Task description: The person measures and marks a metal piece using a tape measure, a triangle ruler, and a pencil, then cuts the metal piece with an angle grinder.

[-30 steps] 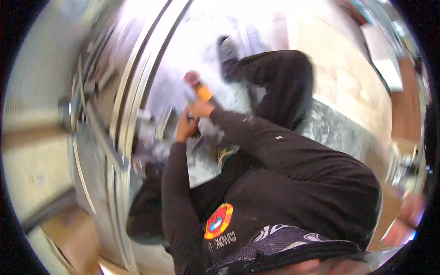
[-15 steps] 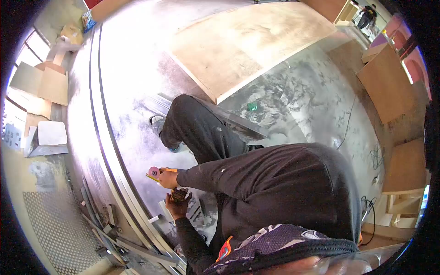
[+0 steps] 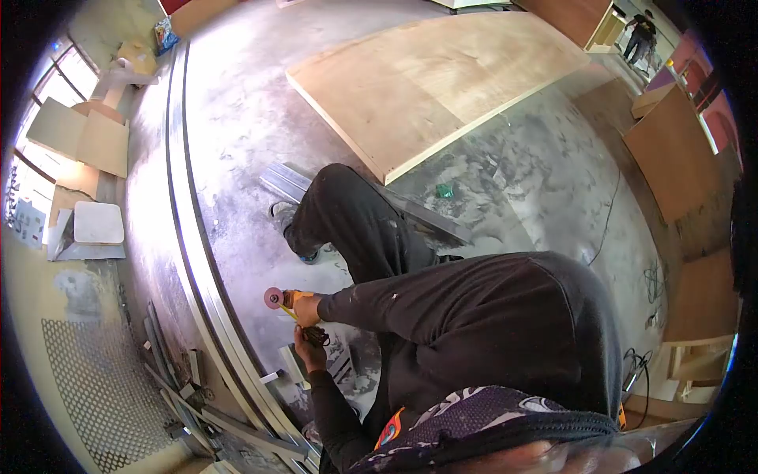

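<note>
A yellow-orange angle grinder with a round pink disc is in my right hand, fingers closed round its body. A thin yellow strip shows beside the disc. Just below, my left hand is closed on a dark bundle that looks like a coiled cord. The two hands are close together, above the floor next to the long metal profiles. Short metal pieces lie beneath my left forearm.
A large wooden panel lies ahead on the dusty floor. Metal channels lie by my bent leg. Offcuts and a perforated sheet are at the left. Wooden boxes stand right; a person works far off.
The view has shifted slightly and the glare has dimmed. The grinder's disc has turned to face me more fully. My left hand has closed in around the dark bundle, nearer the right hand.
</note>
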